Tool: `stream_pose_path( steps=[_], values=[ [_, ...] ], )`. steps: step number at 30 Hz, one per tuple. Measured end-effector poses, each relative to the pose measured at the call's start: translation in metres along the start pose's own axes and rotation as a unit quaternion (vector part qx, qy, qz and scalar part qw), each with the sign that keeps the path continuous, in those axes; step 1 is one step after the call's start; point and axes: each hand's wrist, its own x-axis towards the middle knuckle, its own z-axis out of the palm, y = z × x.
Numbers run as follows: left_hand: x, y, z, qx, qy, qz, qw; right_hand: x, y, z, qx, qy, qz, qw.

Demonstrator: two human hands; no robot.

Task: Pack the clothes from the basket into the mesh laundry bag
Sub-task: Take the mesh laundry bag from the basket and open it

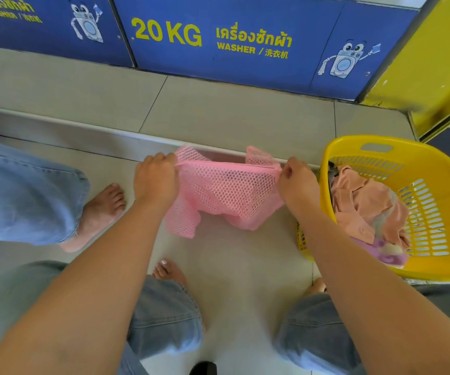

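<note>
A pink mesh laundry bag (226,193) hangs above the floor in the middle of the view, stretched between both hands along its zipper edge. My left hand (155,180) grips the bag's left top corner. My right hand (297,182) pinches its right top corner at the zipper end. The bag looks limp, with folds of pink mesh showing through. To the right stands a yellow plastic basket (432,163) holding peach-coloured clothes (364,209) and a purple and white piece (386,253) at its near side.
Blue washer panels (232,41) marked 20 KG run along the back above a tiled step (218,115). A yellow panel (429,66) rises at the right. Another person's bare foot (99,212) and jeans leg stand at the left. My own knees and feet are below.
</note>
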Motion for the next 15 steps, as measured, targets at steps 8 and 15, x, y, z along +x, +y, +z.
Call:
stream_pose_path(
  steps=[8,15],
  values=[
    [-0.005,-0.032,0.0,-0.026,-0.003,-0.175,0.984,0.004,-0.004,-0.003,0.067,0.08,0.06,0.993],
    [-0.005,-0.009,-0.002,-0.163,-0.124,-0.142,0.969,0.007,-0.02,-0.005,0.18,0.061,0.063,0.98]
  ],
)
